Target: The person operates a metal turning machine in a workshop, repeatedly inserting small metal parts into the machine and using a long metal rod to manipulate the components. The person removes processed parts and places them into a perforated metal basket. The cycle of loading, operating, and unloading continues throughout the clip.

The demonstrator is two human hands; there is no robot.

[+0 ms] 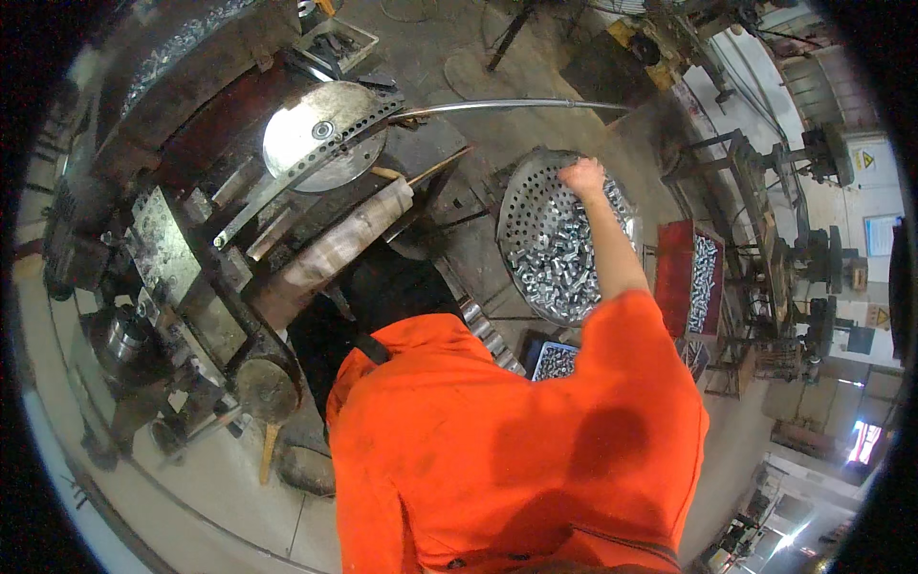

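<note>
Right hand: the bare right hand (581, 177) is at the far edge of the perforated basin (532, 196), its forearm crossing above the basin's right half; the fingers look curled, but I cannot tell whether they grasp the rim, a piece or nothing.
Left hand: out of sight, so its grip cannot be told.
Metal pieces: small shiny metal pieces (564, 268) lie heaped in the basin, thickest toward its near edge and up its right side; bare holed metal shows along the left and far-left wall.
Basin's right side: a strip of floor (430, 48) separates the rim from a red bin (677, 277), which has more pieces along its right side.
Basin's near side: a blue tray (539, 360) of small parts sits just beyond the near edge, partly hidden by the orange top (535, 450); a row of shiny cylinders (490, 335) lies to its left.
Basin's left side: dark framework and floor fill the gap toward a long metal roller (335, 249).
Basin's far side: floor stretches toward a thin metal rod (516, 103), which runs rightward from near a round metal disc (325, 134).
</note>
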